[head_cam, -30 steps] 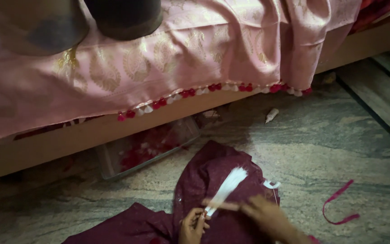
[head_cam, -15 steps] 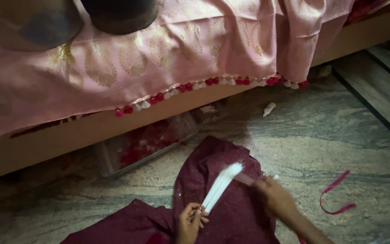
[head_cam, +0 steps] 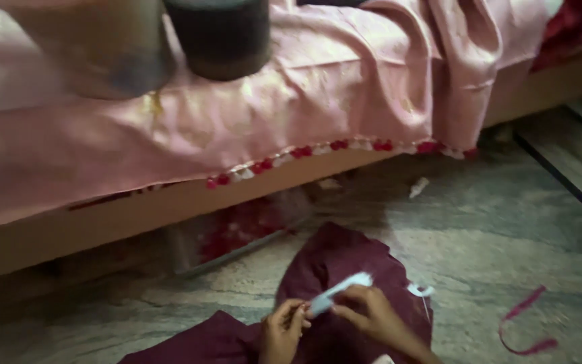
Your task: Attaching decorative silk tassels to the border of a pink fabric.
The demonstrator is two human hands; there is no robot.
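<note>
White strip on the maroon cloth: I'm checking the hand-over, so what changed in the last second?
The right hand moved left along the white strip toward the left hand; both now pinch its lower end, and it looks shorter. The maroon cloth, pink bedcover and red ribbon stayed put.

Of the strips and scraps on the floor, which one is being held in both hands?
The white strip lying over the maroon cloth: the left hand and right hand pinch it. The pink ribbon and the small white scrap lie untouched on the floor.

Maroon garment [head_cam: 345,269]: matt cloth. Pink bedspread [head_cam: 291,114]: satiny sheen. Floor [head_cam: 493,236]: smooth mottled stone.
</note>
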